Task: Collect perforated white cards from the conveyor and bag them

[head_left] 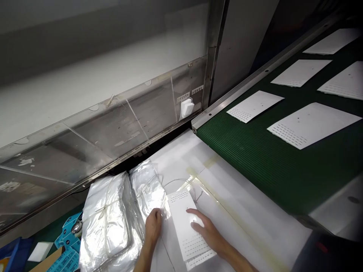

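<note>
My left hand (153,226) is curled on the edge of a clear plastic bag (147,189), which lies on a larger tied bundle of clear plastic bags (106,223). My right hand (204,230) rests flat on a long white perforated card (181,223), with its fingers spread. The card lies on a white work surface (227,196), right beside the loose bag. Thin string runs across the bags and onto the surface. My left hand hides the place where the bag's edge meets the card.
A green ribbed conveyor belt (283,158) with a metal side rail carries several white perforated sheets at the upper right. A transparent panel (104,128) stands at the far side. Blue tags (68,249) and a blue bin (14,253) sit at the lower left.
</note>
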Action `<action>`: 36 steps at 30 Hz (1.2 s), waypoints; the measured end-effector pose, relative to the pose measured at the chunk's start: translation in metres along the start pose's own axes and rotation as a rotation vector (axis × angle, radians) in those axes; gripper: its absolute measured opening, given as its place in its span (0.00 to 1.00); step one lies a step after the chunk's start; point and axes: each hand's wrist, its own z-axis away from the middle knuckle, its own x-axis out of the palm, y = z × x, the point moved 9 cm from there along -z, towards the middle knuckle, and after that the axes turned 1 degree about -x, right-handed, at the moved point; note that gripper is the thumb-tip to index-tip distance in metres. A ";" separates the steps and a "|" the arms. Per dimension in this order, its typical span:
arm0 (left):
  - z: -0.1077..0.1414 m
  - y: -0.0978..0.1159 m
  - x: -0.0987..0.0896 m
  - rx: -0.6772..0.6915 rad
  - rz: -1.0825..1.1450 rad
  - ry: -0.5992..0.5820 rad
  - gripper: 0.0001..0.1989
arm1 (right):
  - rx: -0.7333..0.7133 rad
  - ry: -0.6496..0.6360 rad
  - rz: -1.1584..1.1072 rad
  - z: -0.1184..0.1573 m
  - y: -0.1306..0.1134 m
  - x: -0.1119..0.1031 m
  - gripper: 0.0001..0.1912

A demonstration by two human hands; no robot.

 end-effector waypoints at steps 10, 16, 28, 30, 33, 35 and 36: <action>-0.002 -0.024 -0.012 -0.130 0.242 -0.013 0.17 | 0.122 -0.039 0.162 -0.010 0.023 0.013 0.23; -0.006 -0.024 0.005 -0.214 0.380 -0.057 0.15 | 0.042 -0.028 0.065 0.011 -0.006 0.007 0.26; 0.000 0.004 -0.071 -0.188 0.342 0.231 0.18 | 0.123 -0.023 0.229 -0.026 0.039 0.024 0.25; 0.006 0.017 -0.101 -0.166 0.344 0.312 0.19 | 0.116 -0.020 0.243 -0.026 0.039 0.025 0.26; 0.016 0.039 -0.154 -0.129 0.336 0.446 0.20 | 0.094 -0.030 0.267 -0.023 0.032 0.027 0.26; 0.027 0.053 -0.183 -0.096 0.343 0.494 0.21 | 0.061 -0.048 0.275 -0.018 0.021 0.032 0.24; 0.034 0.061 -0.192 -0.079 0.354 0.484 0.21 | 0.032 -0.053 0.280 -0.015 0.012 0.035 0.22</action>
